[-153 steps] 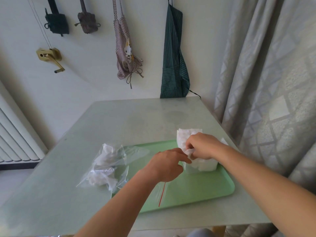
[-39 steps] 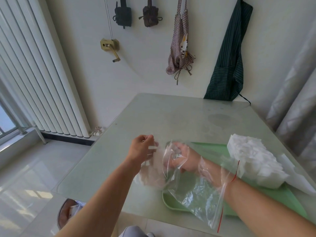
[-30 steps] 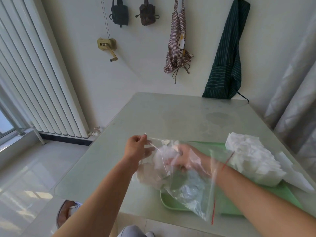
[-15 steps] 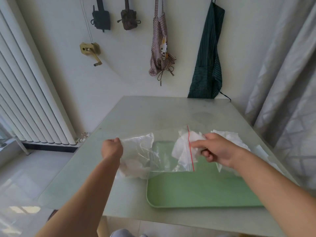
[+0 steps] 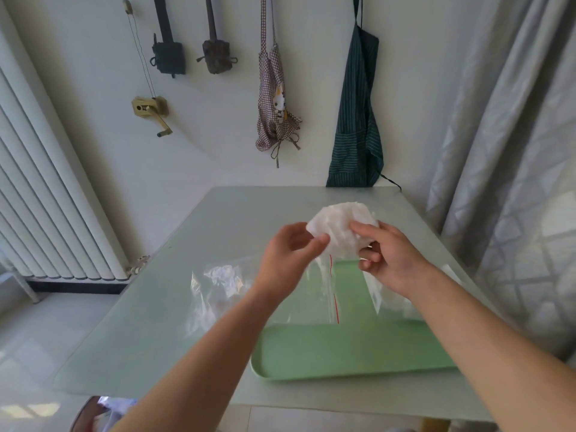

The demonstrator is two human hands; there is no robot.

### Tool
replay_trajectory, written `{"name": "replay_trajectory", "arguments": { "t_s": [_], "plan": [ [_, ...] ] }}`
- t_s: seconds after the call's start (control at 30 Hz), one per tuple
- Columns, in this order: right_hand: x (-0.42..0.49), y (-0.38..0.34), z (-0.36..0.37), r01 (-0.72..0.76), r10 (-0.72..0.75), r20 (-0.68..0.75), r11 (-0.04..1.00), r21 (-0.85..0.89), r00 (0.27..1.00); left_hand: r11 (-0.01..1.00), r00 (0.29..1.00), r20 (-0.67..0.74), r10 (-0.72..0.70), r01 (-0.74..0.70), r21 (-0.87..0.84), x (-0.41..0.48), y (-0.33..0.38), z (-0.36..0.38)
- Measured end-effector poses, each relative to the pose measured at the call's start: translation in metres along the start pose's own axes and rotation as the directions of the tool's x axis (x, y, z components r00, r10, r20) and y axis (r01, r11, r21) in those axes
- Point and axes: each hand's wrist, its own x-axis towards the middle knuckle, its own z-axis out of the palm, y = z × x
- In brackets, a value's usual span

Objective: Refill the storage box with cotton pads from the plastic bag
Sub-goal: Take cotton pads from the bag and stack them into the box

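A loose white bunch of cotton pads (image 5: 341, 227) is held up above the table between both hands. My left hand (image 5: 291, 255) pinches its left edge with thumb and fingers. My right hand (image 5: 385, 257) grips it from the right. The clear plastic bag (image 5: 224, 285) lies crumpled below my left forearm, and its red-lined mouth (image 5: 335, 294) hangs just under the pads. A pale translucent piece of the storage box (image 5: 380, 296) shows under my right wrist; the rest is hidden by my forearm.
A green tray (image 5: 343, 353) lies on the pale glass table (image 5: 162, 322), near its front right. A grey curtain (image 5: 514, 182) hangs close on the right and a radiator (image 5: 46, 198) stands on the left. Aprons and bags hang on the far wall.
My left hand has let go of the bag's left end and moved over to the pads. My right hand has lifted the pads higher, clear of the bag, which has sunk onto the table.
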Motion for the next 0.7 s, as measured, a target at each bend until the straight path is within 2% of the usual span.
{"name": "replay_trajectory", "arguments": {
  "t_s": [0.07, 0.23, 0.47, 0.6, 0.7],
  "plan": [
    [-0.001, 0.002, 0.003, -0.004, 0.004, 0.018, 1.000, 0.015, 1.000, 0.991, 0.998, 0.055, -0.020, 0.028, -0.133, -0.003, 0.003, 0.014],
    [0.001, 0.006, -0.003, -0.003, 0.002, 0.021, 1.000, 0.029, 1.000, 0.926, 0.986, 0.010, -0.167, 0.160, -0.342, -0.001, 0.001, 0.020],
    [0.008, 0.016, -0.018, 0.009, -0.006, -0.102, 1.000, 0.027, 0.995, 0.893, 0.934, -0.164, -0.318, 0.238, -0.382, 0.003, 0.007, 0.008],
    [0.011, 0.023, -0.016, 0.019, -0.020, -0.140, 1.000, -0.007, 0.990, 0.858, 0.929, -0.100, -0.356, 0.283, -0.429, 0.002, 0.007, 0.005],
    [0.011, 0.027, -0.010, 0.031, -0.040, -0.164, 0.998, -0.062, 0.986, 0.737, 0.886, -0.003, -0.464, 0.384, -0.557, 0.003, 0.007, 0.008]
  ]
}}
